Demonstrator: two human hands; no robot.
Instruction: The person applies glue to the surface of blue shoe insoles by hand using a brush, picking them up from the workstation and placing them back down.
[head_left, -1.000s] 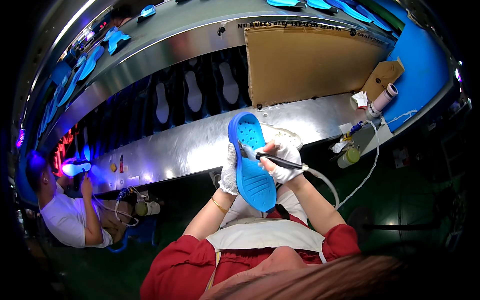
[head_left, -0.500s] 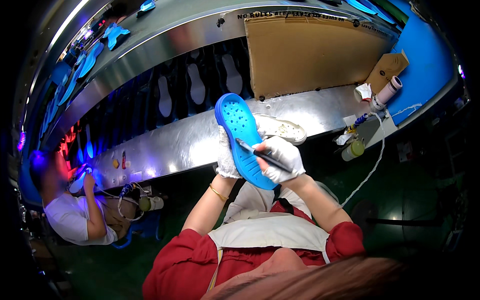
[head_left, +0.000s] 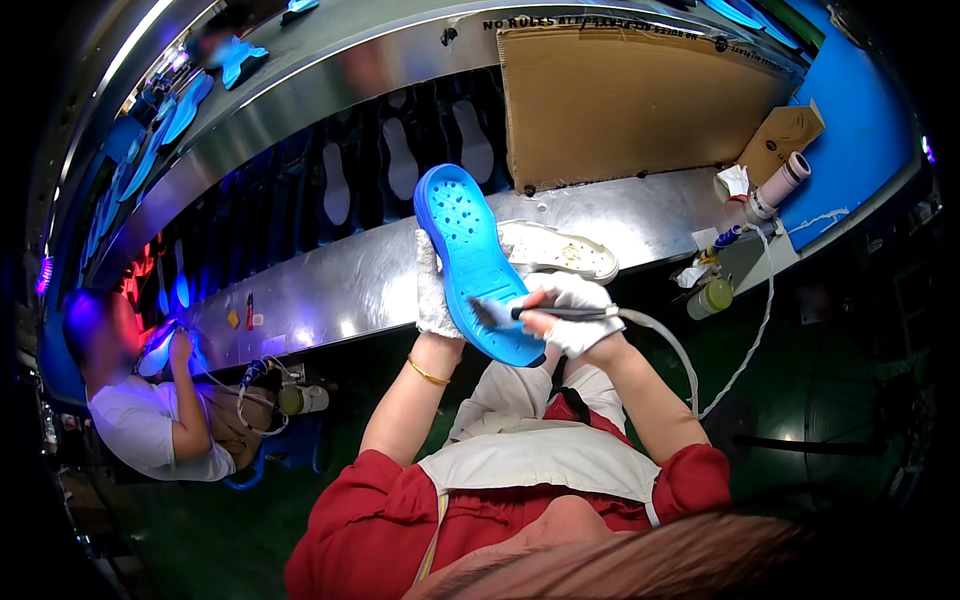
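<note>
blue sole (head_left: 475, 262) is held up near the metal bench (head_left: 370, 272); i note the left hand (head_left: 434, 297) gripping its left edge, the right hand (head_left: 577, 312) with fingers curled round a brush (head_left: 490, 312) at its near end.

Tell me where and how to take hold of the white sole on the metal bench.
Pinch the rim at the right end of the white sole, coming from the right. It lies lengthwise along the metal bench with that end exposed, while its left end is partly hidden behind the blue sole in the left hand, so this seems the easier grip.
</note>
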